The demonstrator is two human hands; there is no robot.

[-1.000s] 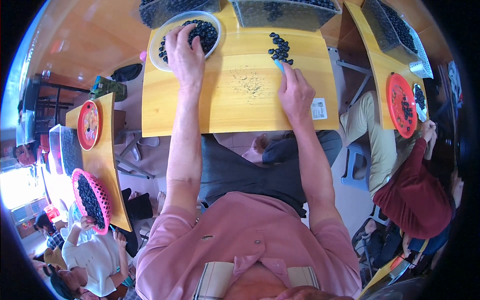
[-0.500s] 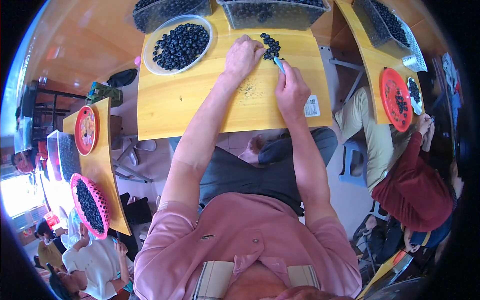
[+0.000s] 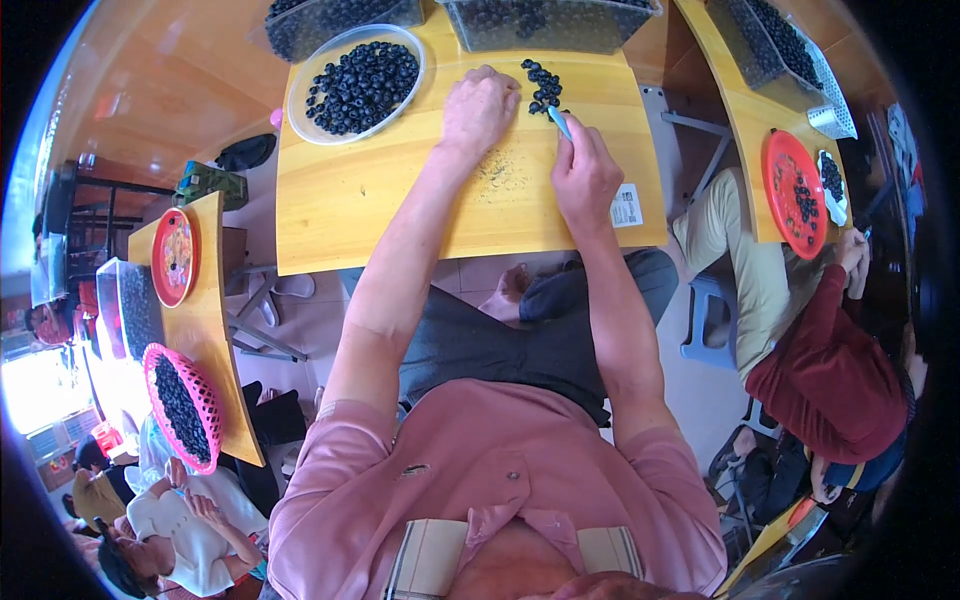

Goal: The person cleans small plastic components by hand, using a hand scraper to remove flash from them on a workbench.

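Observation:
A small heap of dark, round, blueberry-like fruits [image 3: 543, 85] lies on the yellow wooden table [image 3: 370, 220]. Just left of the heap, my left hand [image 3: 481, 108] rests with its fingers curled; whatever they may pinch is hidden. My right hand [image 3: 587, 180] grips a slim light-blue tool [image 3: 559, 123], its tip at the heap's near end. The tool's exact kind does not show. To the left, a round clear plastic tub [image 3: 296, 108] holds many more of the fruits. Fine crumbs [image 3: 500, 172] are scattered on the wood between my forearms.
Clear bins of fruit [image 3: 545, 42] line the table's far edge. A white printed card [image 3: 626, 206] lies beside my right wrist. Neighbouring tables carry a red plate [image 3: 782, 228] on the right and a pink basket [image 3: 212, 410] on the left. Other people sit at both sides.
My left hand has shifted slightly up and left, away from the heap. My right hand and its tool have barely moved. At the left, a person's hands have come closer together.

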